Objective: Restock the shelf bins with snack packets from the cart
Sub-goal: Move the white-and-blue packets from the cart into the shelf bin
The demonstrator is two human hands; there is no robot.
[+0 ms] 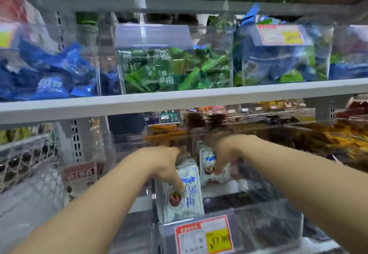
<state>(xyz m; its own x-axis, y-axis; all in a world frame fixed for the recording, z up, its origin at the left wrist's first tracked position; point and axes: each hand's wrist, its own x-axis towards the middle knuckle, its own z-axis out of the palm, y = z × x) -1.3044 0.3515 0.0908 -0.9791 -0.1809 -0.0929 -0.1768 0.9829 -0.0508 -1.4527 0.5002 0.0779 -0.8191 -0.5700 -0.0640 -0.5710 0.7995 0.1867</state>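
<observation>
Left hand is gripping front packet in bin; right hand is gripping rear packet; price tag is hanging on bin front.

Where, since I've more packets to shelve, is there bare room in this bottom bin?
The bin has bare dark floor right of the rear packet, behind the price tag. Its left side is crowded: the left hand grips the front packet, and the right hand holds the rear packet.
</observation>
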